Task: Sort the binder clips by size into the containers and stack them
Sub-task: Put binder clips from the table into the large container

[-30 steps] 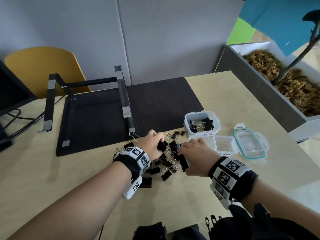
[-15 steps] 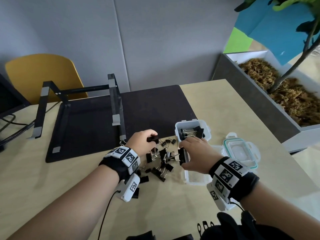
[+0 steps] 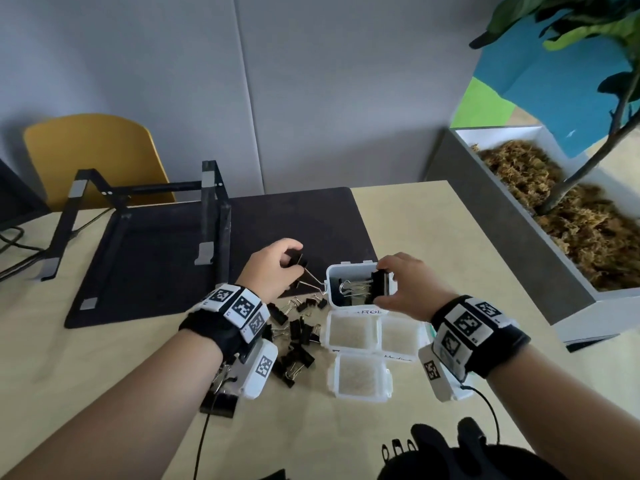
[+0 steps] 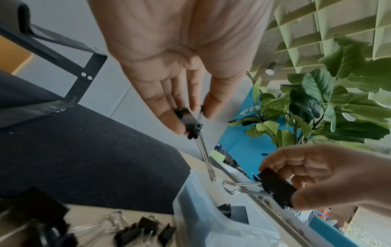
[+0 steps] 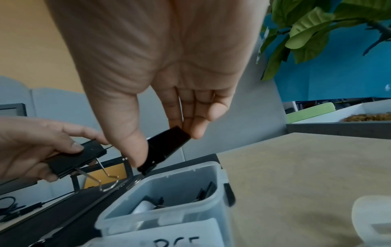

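Note:
A clear tub labelled LARGE [image 3: 329, 284] stands on the table with several big black binder clips inside. My right hand [image 3: 382, 285] pinches a large black clip [image 5: 167, 147] between thumb and fingers just over the tub's opening. My left hand [image 3: 294, 264] pinches another large clip [image 4: 191, 123] left of the tub, its wire handles hanging down toward the rim. A pile of loose black clips [image 3: 298, 336] lies in front of the tub, between my wrists. Two joined empty tubs [image 3: 377, 332] and a third empty tub [image 3: 358, 377] sit just nearer me.
A black desk mat [image 3: 304, 223] with a black laptop stand [image 3: 211, 216] lies behind the left hand. A grey planter box [image 3: 502, 237] runs along the table's right side. A yellow chair [image 3: 93, 157] stands at the back left. One large clip [image 3: 218, 403] lies under my left wrist.
Both hands left the clip pile, each with a large clip. The right hand moved over the LARGE tub; the left rose to the tub's left side.

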Demonstrator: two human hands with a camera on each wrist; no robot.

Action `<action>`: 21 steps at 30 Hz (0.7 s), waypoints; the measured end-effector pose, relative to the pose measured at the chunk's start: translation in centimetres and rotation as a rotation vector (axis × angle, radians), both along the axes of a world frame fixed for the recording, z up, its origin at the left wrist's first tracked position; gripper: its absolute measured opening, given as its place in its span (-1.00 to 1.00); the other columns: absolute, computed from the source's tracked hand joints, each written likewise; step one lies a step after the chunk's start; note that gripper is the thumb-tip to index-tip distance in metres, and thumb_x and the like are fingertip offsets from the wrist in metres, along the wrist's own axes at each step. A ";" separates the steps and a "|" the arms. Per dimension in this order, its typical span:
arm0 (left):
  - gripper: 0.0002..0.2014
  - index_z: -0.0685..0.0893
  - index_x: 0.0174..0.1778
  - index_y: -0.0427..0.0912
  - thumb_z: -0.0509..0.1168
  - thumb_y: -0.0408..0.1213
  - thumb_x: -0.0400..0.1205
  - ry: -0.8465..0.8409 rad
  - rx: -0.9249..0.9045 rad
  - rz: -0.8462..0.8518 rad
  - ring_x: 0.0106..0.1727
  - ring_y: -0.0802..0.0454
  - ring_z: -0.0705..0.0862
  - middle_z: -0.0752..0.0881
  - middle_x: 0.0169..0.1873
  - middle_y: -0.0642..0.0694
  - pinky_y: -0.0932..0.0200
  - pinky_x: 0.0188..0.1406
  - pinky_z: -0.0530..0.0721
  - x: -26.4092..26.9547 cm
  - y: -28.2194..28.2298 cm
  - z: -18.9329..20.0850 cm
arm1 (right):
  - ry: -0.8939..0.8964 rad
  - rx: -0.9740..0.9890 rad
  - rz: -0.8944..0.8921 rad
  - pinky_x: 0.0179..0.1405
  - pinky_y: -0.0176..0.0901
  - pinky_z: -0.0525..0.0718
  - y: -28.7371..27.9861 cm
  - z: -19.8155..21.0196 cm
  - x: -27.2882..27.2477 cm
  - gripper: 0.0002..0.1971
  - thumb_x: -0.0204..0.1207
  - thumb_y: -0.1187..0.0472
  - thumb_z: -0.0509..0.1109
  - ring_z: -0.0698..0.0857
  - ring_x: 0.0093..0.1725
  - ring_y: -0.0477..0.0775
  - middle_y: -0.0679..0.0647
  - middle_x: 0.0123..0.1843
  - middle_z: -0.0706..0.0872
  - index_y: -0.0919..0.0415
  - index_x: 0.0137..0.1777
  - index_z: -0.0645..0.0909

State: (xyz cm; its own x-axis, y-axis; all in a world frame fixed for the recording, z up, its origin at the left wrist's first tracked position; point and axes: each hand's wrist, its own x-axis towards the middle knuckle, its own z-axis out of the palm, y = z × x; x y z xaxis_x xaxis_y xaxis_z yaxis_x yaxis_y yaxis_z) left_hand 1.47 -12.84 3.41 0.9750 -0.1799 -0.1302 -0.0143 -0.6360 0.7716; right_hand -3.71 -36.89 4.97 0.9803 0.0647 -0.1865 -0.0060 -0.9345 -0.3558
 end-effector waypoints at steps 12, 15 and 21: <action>-0.77 0.70 0.06 0.04 0.45 -0.21 0.50 -0.006 -0.052 0.051 -0.05 0.07 0.75 0.79 -0.08 -0.02 0.08 0.09 0.70 -0.2 -3.8 -0.3 | 0.068 -0.033 0.094 0.19 -0.12 0.53 -3.0 -2.7 3.6 -0.42 0.36 0.09 0.51 0.56 0.27 0.10 0.03 0.31 0.60 0.05 0.40 0.47; -0.82 0.70 0.00 -0.02 0.45 -0.22 0.49 0.031 -0.068 0.043 -0.14 0.06 0.76 0.81 -0.16 -0.03 0.03 -0.01 0.76 -0.1 -4.7 -0.6 | 0.092 -0.031 0.122 0.27 -0.12 0.49 -3.2 -3.1 4.0 -0.41 0.39 0.10 0.49 0.51 0.34 0.11 0.02 0.37 0.53 0.04 0.43 0.44; -0.84 0.73 -0.01 -0.04 0.42 -0.26 0.51 0.057 0.043 -0.032 -0.20 0.08 0.72 0.77 -0.12 -0.02 0.12 -0.06 0.76 -0.3 -6.2 -1.8 | 0.116 0.013 0.103 0.13 -0.14 0.56 -3.4 -3.6 4.1 -0.43 0.40 0.13 0.47 0.60 0.22 0.09 0.07 0.33 0.53 0.05 0.43 0.45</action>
State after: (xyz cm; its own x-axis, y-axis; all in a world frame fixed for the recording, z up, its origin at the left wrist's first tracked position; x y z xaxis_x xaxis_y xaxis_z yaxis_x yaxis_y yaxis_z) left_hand 1.15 -19.09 1.64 0.9597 -0.2040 -0.1936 0.0079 -0.6685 0.7437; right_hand 0.35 -40.26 1.33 0.9405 0.1665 -0.2962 0.0477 -0.9278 -0.3701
